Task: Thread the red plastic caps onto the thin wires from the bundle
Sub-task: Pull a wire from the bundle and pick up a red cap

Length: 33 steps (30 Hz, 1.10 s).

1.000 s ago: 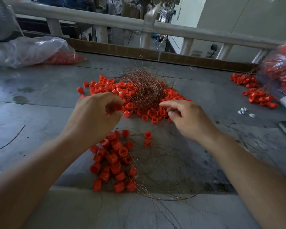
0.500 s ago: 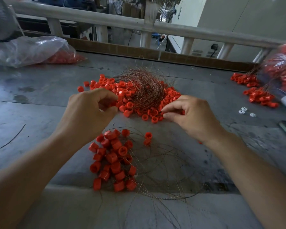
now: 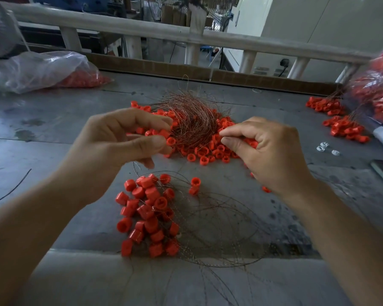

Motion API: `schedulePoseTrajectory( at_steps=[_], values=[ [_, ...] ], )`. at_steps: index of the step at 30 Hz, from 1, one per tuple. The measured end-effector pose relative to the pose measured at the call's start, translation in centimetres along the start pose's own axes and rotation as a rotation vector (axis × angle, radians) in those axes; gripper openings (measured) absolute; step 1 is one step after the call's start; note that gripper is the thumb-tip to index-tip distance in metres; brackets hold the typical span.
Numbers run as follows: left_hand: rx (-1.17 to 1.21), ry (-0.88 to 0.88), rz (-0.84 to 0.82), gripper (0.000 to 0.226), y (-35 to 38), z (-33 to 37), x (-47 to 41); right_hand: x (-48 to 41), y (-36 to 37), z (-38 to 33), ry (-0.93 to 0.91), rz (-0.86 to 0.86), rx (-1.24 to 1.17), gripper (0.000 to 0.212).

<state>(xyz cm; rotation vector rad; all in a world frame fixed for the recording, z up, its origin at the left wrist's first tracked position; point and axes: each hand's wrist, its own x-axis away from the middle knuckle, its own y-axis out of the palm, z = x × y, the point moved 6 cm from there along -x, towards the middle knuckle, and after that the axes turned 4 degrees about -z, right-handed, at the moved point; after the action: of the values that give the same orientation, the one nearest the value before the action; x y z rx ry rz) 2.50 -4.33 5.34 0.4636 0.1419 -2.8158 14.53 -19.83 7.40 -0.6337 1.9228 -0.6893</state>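
A tangled bundle of thin copper-coloured wires (image 3: 191, 120) lies on a heap of loose red plastic caps (image 3: 208, 151) in the middle of the grey table. My left hand (image 3: 111, 149) is raised in front of the heap and pinches one red cap (image 3: 170, 141) between thumb and fingers. My right hand (image 3: 268, 151) is level with it on the right; its thumb and forefinger are pinched together, apparently on a thin wire that is too fine to make out. Nearer to me lies a pile of caps strung on wires (image 3: 148, 213), with wire loops (image 3: 219, 235) spreading right.
A clear plastic bag with red caps (image 3: 44, 70) lies at the back left. More caps (image 3: 343, 127) and a full bag (image 3: 376, 93) are at the right edge. Small white pieces (image 3: 324, 147) lie right of my hand. A white railing (image 3: 186, 34) runs behind the table.
Both hands have lifted slightly off the heap. The left hand's fingers have opened out, so the red cap between thumb and fingertips now shows. The right hand's pinch has drawn closer to the bundle.
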Motion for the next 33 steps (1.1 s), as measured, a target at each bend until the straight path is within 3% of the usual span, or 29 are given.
schedulePoseTrajectory(
  at_steps=[7,12,17,25,33],
  values=[
    [-0.052,-0.131,-0.250,0.035,2.0,-1.3,0.5,0.1,-0.4,0.5,0.070,0.064,0.013,0.010],
    [-0.089,-0.150,-0.169,0.029,1.6,-1.6,0.2,0.1,-0.4,0.4,0.077,0.046,0.007,0.011],
    [-0.137,-0.157,-0.217,0.031,2.2,-1.7,0.4,0.4,1.0,-1.1,0.018,-0.088,-0.101,0.027],
    [-0.179,-0.141,-0.271,0.033,3.0,-1.7,0.6,1.2,2.9,-3.3,-0.160,-0.181,-0.051,0.011],
    [-0.232,-0.050,0.044,0.035,1.3,-1.3,-0.2,0.4,0.0,-1.9,-0.046,0.038,-0.091,0.007]
  ],
)
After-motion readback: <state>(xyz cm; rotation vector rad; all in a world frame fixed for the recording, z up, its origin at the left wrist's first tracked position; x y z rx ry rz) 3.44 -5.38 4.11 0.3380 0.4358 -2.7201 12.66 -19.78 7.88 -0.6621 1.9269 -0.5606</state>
